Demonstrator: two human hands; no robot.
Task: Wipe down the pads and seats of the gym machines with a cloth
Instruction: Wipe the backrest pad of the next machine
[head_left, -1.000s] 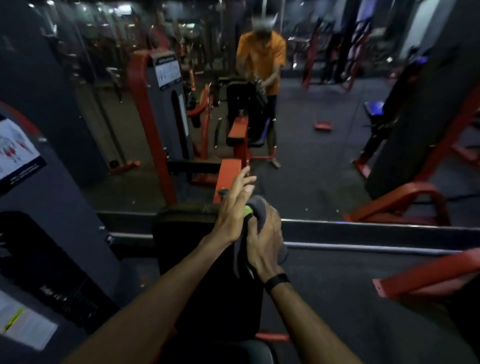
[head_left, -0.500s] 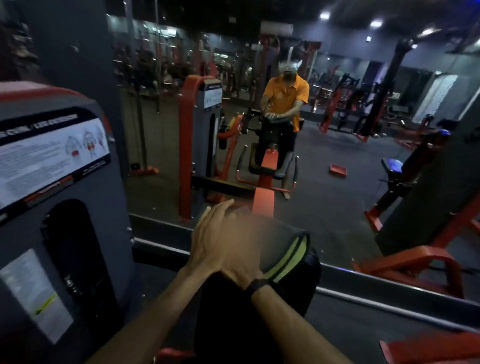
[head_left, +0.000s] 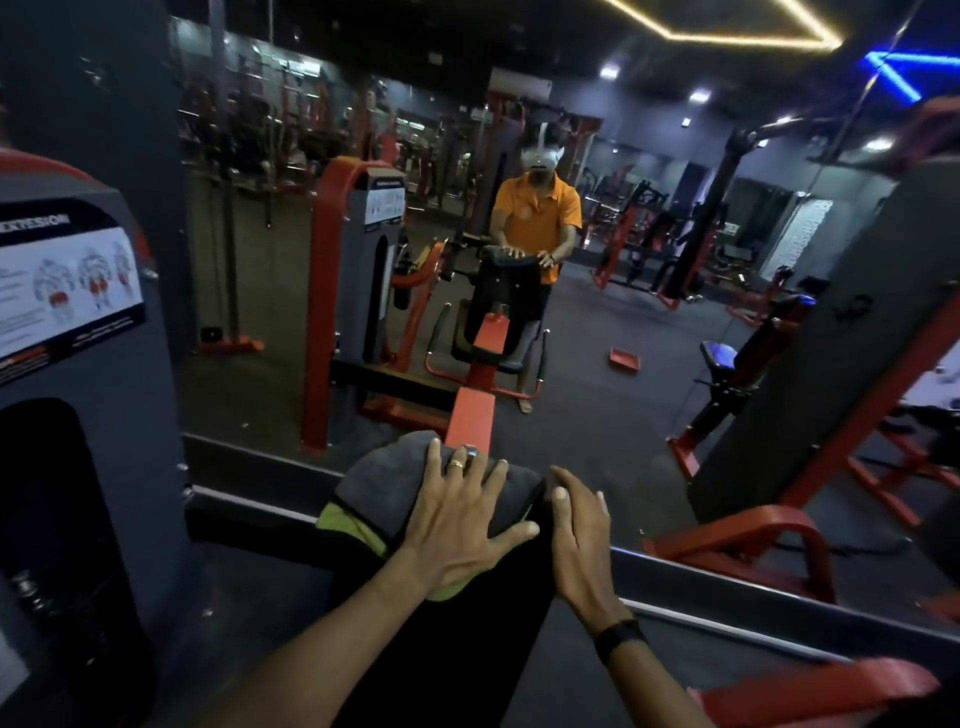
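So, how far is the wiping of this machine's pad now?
Done: nothing looks finished; no wiped area shows on the dark pad. In hand: the left hand presses the grey cloth flat on the pad's top edge, and the right hand rests open beside it. Left: the pad's front face below and any seat, which is out of view.

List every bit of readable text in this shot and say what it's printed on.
"XTESION": partly cut heading on the instruction placard on the grey weight-stack shroud at left.
The placard's fine print beside the muscle diagrams: too blurred to read.
The mirrored placard on the machine's reflection: too small to read.
Nothing else legible.
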